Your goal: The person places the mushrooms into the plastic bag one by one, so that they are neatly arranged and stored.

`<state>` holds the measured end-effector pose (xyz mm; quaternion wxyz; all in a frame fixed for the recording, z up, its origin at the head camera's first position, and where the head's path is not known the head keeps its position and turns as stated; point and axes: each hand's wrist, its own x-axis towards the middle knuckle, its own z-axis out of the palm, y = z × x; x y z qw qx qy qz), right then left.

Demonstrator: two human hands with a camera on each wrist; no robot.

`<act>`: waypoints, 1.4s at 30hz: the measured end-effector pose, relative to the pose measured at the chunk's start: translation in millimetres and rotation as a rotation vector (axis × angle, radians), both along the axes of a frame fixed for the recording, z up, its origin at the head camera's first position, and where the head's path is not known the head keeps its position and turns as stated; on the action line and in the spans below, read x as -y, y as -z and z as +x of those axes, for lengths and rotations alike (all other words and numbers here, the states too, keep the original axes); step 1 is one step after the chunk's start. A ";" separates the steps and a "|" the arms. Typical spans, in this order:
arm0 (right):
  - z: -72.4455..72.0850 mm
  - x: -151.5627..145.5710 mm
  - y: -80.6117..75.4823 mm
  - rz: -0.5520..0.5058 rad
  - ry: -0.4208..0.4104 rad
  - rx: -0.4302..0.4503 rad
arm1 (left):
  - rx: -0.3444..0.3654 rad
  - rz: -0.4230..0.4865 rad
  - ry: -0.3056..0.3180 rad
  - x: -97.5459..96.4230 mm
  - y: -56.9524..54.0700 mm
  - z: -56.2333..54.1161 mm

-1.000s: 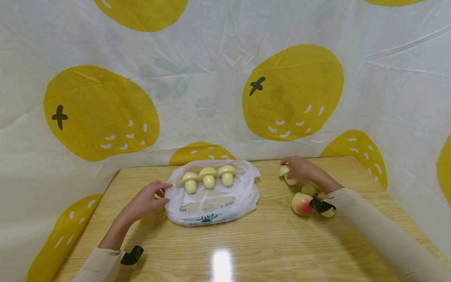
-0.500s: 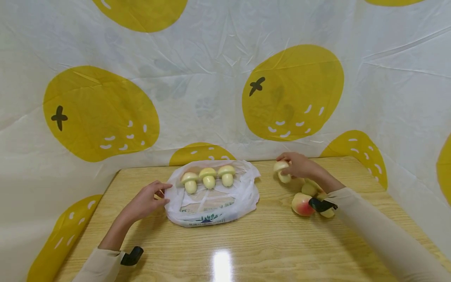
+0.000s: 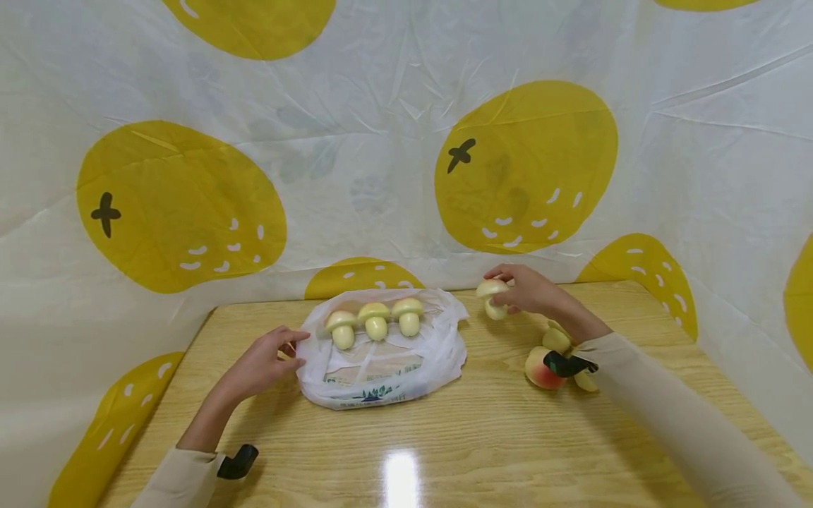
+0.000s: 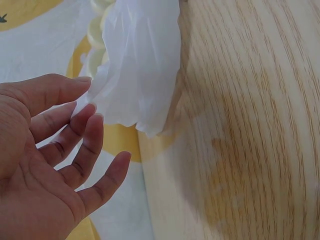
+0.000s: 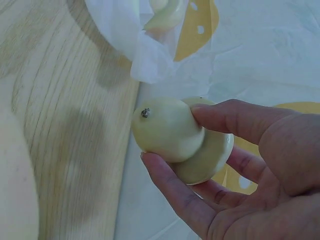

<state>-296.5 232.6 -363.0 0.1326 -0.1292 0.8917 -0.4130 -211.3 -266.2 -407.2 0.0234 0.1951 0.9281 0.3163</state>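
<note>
My right hand (image 3: 535,291) holds a pale mushroom (image 3: 490,289) with a rounded cap by its stem, raised near the table's back edge. The right wrist view shows thumb and fingers around the mushroom (image 5: 167,130), its stem end facing the camera. To its left lies a white plastic bag (image 3: 447,353) with its mouth spread wide. Three similar mushrooms (image 3: 376,323) stand in a row inside at the back. My left hand (image 3: 257,363) pinches the bag's left rim; up close, thumb and index finger of the left hand (image 4: 55,145) meet at the thin plastic (image 4: 140,65).
A yellow-red peach-like fruit (image 3: 538,370), a pale green-yellow pear-like piece (image 3: 555,340) and another yellowish piece (image 3: 586,382) sit under my right forearm, partly hidden. A white cloth (image 3: 375,176) printed with yellow fruit hangs behind the wooden table (image 3: 495,437).
My right hand has lifted the mushroom and carried it left, away from the pieces on the right. The left hand and the bag have stayed in place.
</note>
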 end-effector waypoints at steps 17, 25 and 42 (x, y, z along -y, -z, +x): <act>-6.5 35.6 -5.3 -0.116 0.013 0.011 | -0.010 -0.002 0.004 0.8 -2.8 -1.6; -7.7 50.5 -7.1 -0.134 0.014 0.021 | 0.010 0.008 0.010 1.4 -2.6 -2.5; -4.7 83.0 -2.5 -0.177 0.007 0.024 | 0.025 0.012 0.000 -0.3 -5.7 -0.9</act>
